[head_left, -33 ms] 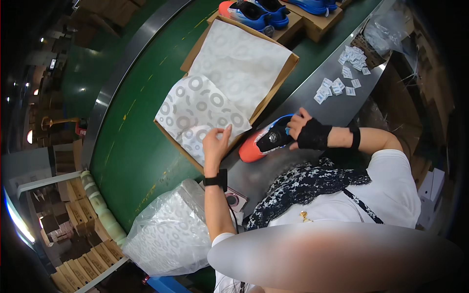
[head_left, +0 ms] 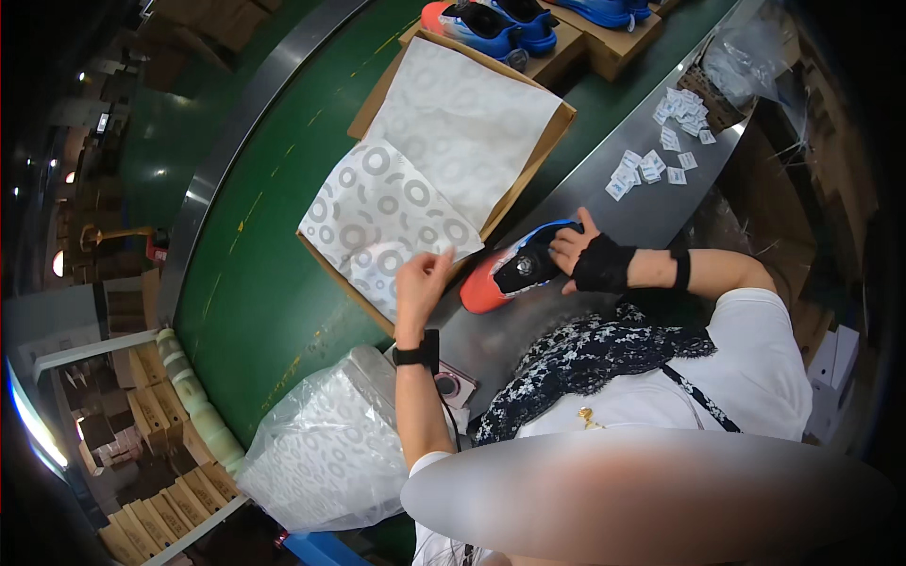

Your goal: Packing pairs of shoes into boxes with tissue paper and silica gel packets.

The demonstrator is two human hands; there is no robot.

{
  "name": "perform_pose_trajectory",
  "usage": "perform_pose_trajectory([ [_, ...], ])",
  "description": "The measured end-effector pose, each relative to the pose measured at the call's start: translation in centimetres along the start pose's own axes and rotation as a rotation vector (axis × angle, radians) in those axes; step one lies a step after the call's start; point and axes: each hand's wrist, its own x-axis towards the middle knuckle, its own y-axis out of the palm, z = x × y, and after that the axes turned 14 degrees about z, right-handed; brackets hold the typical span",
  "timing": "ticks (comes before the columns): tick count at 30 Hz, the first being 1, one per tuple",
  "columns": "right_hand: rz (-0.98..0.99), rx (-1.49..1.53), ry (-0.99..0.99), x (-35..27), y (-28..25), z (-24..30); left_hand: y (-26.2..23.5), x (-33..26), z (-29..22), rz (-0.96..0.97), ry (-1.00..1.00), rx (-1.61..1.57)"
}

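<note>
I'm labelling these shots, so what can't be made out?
All in the head view:
Shoe's sole: hidden beneath its upper.
Box floor: hidden by the paper.
Far shoes: cut off by the top edge.
Whether the left hand grips the paper: contact too small to tell.

Brown cartons (head_left: 172,509) stand in a row near pale green rollers (head_left: 195,404).

There were two hands (head_left: 420,288), at least four shoes (head_left: 486,288), one paper-lined box (head_left: 538,153), over a dozen small packets (head_left: 626,174).
</note>
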Motion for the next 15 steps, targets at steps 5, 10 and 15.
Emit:
perform_pose_trajectory([
  [5,-0.140,0.159,-0.190,3.9,-3.7,0.5,7.0,-4.1,1.2,-0.307,0.674,0.371],
  [10,-0.434,0.143,-0.441,8.5,-11.0,1.9,6.0,-6.3,1.0,-0.448,0.513,0.021],
  [15,-0.795,0.224,-0.395,10.8,-16.5,2.9,1.5,-4.5,1.6,-0.756,0.530,-0.583],
])
